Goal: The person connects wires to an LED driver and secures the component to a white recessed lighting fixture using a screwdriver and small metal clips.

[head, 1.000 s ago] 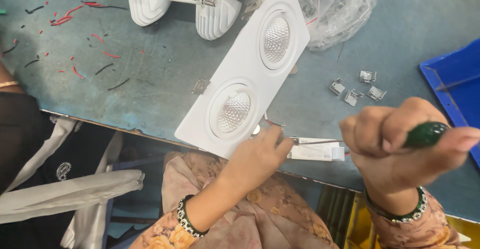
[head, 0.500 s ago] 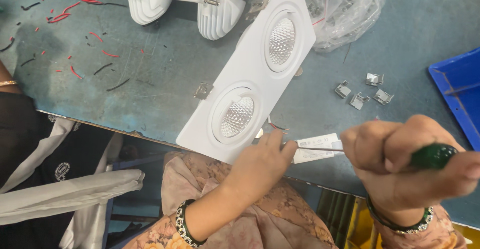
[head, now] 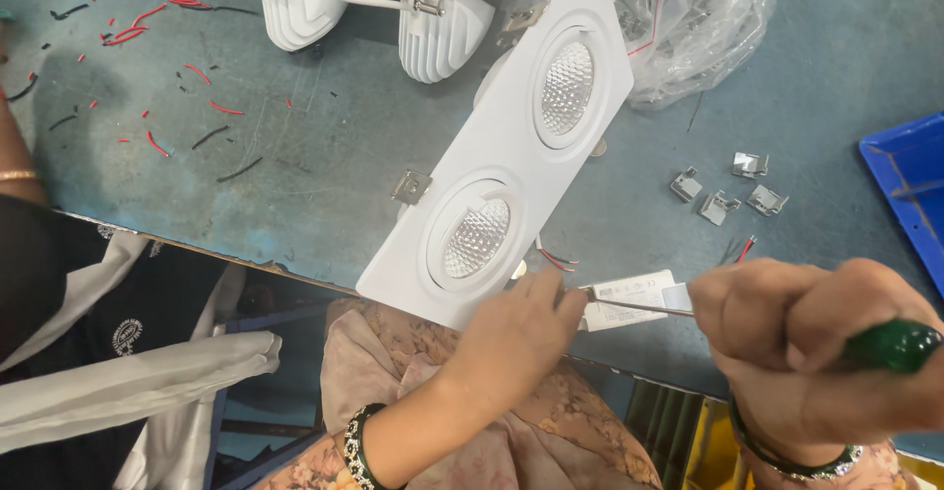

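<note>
A: Where does the white twin downlight fixture (head: 506, 161) sit?

B: Slanted across the blue-green table (head: 324, 175), its lower lamp end overhanging the near edge. The left hand (head: 516, 338) is curled at that corner, fingertips pressed together against the fixture's rim beside a small white driver box (head: 629, 300) with red and black leads.

A: And the other hand?

B: The right hand (head: 806, 338) is fisted tight around a green-handled screwdriver (head: 890, 345); its thin metal shaft runs left over the driver box to the left fingertips.

A: What crowds the spot?

B: Three small metal clips (head: 723, 193) lie just beyond the screwdriver, a crumpled clear plastic bag (head: 698, 18) touches the fixture's far end, and two white lamp housings (head: 369, 3) stand at the far side. One spring clip (head: 411, 186) juts from the fixture's left flank.

A: Any room?

B: Open tabletop left of the fixture, strewn with red and black wire trimmings (head: 187, 87). A blue tray (head: 910, 190) borders the right; another person's dark sleeve (head: 29, 264) is at the left edge.
</note>
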